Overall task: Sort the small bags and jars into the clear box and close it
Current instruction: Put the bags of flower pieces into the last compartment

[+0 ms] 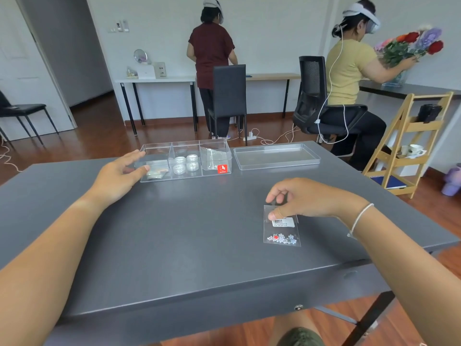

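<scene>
A clear three-compartment box (225,151) stands at the far middle of the grey table (187,233). Its left compartment holds small bags (156,171), the middle one several clear jars (185,164), the right one another bag (212,157). My left hand (122,171) rests open against the box's left end, thumb on its front wall. My right hand (301,198) pinches the top of a small clear bag (282,231) of beads with a barcode label, lying on the table at right. The clear lid (277,157) lies flat to the right of the box.
Two people with headsets work at tables along the far wall, one holding flowers (411,44). Black chairs (229,96) stand behind my table. A wooden shelf rack (409,143) stands at right. Cables lie on the wooden floor.
</scene>
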`<state>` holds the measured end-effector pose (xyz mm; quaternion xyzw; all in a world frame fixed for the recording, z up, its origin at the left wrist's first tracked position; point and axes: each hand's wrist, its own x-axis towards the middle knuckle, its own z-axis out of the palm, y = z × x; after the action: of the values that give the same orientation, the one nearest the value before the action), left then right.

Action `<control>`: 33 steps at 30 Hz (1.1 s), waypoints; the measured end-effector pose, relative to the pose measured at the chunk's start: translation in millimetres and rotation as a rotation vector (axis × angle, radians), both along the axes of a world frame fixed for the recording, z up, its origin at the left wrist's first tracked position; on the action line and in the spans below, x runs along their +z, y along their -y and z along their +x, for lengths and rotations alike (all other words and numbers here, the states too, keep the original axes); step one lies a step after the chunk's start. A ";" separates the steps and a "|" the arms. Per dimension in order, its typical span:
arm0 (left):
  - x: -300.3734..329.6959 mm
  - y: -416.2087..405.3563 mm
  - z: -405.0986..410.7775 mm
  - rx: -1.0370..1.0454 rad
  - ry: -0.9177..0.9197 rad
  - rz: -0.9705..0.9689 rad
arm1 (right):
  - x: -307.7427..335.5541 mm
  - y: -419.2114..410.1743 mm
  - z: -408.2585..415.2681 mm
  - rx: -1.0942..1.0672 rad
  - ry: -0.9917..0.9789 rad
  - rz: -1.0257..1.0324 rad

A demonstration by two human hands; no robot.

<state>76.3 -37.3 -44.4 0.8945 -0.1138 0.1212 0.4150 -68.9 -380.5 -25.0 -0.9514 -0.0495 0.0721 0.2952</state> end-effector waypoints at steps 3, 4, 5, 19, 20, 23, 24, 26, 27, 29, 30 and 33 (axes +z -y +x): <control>-0.6 0.1 1.1 -0.002 -0.001 -0.001 | 1.5 -2.7 -0.6 -0.007 -0.013 -0.041; -0.8 0.2 1.4 -0.005 0.000 -0.003 | 1.9 -3.9 -0.3 -0.005 -0.017 -0.047; -0.9 0.4 1.5 -0.007 -0.001 -0.005 | 2.1 -4.9 -0.1 -0.003 -0.021 -0.049; -1.5 -1.4 2.5 -0.008 -0.013 -0.015 | 4.2 -17.4 11.5 0.051 -0.007 0.088; -1.5 -1.8 2.8 -0.008 -0.013 -0.016 | 5.8 -18.9 13.6 0.055 0.000 0.112; -1.7 -2.4 3.4 -0.006 -0.010 -0.025 | 13.0 -23.0 22.2 0.041 0.062 0.187; -2.0 -2.4 3.4 -0.007 -0.009 -0.027 | 16.0 -24.3 26.3 0.028 0.093 0.225; -2.3 -1.9 3.3 -0.010 -0.006 -0.028 | 22.7 -27.1 36.8 -0.004 0.159 0.319; -2.3 -1.7 3.3 -0.010 -0.002 -0.029 | 26.4 -28.9 43.1 -0.027 0.194 0.364; -2.5 -2.0 3.7 -0.015 0.008 -0.034 | 34.3 -32.7 57.1 -0.075 0.258 0.452; -2.6 -2.2 3.8 -0.019 0.011 -0.039 | 38.3 -34.5 64.7 -0.093 0.284 0.497; -3.1 -3.2 4.6 -0.027 0.024 -0.062 | 48.5 -39.8 86.9 -0.116 0.333 0.638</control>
<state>81.0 -34.1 -47.5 0.8780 -0.1272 0.1297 0.4428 18.0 -340.7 23.5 -0.8112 -0.0630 -0.1199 0.5688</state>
